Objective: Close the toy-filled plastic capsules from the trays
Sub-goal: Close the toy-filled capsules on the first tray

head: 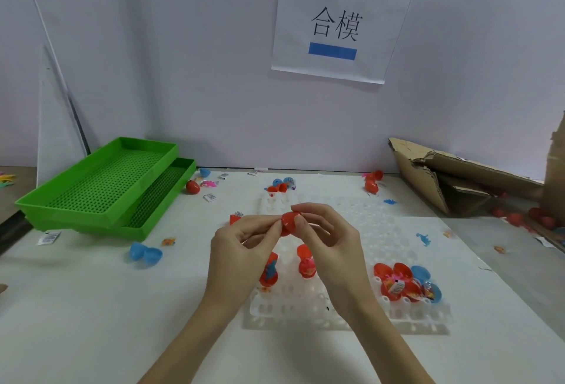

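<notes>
Both hands pinching one red capsule [290,222] above white tray [406,311]: left hand [244,249] gripping its left half, right hand [324,240] gripping right. Capsule axis running left-right; halves needing inward squeeze. Open filled capsules [397,284] waiting on tray's near-right corner, nearer right hand. Green trays [101,184] lying left of white tray, clear of hands.

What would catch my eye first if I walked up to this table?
Probably the two hands in the middle: the left hand and right hand together pinch a red capsule above a white tray. Next, the bright green trays stacked at the left, and the paper sign on the wall. At the tray's right edge sits a cluster of open red and blue capsules.
</notes>
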